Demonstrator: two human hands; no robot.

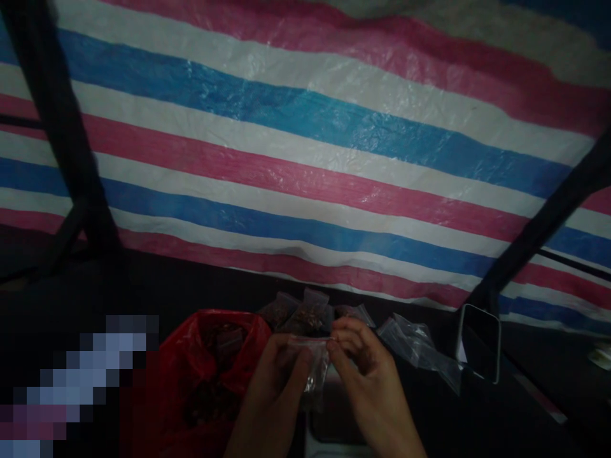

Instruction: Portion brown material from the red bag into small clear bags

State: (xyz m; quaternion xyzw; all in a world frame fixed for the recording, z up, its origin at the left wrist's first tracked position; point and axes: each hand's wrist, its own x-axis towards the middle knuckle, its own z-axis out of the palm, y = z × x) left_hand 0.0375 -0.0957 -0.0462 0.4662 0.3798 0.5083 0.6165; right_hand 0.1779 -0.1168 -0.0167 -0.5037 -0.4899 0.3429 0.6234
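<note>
A small clear zip bag (314, 380) hangs between my two hands, its top edge uppermost. My left hand (281, 375) grips the bag's left side, thumb in front. At the right end of the top edge, my right hand (360, 366) pinches the bag between thumb and fingers. Below my hands lies a flat device with a dark top and pale edge (334, 420), partly covered by them. Left of my left hand stands an open red plastic bag (172, 356) with dark loose bits and a small clear bag inside.
Behind my hands lie several filled zip bags (309, 313). Loose clear bags (415, 346) spread to the right, beside a phone (480, 343) propped upright. Dark posts (71, 127) stand before a striped plastic sheet (305, 172). A blurred-out patch covers the lower left.
</note>
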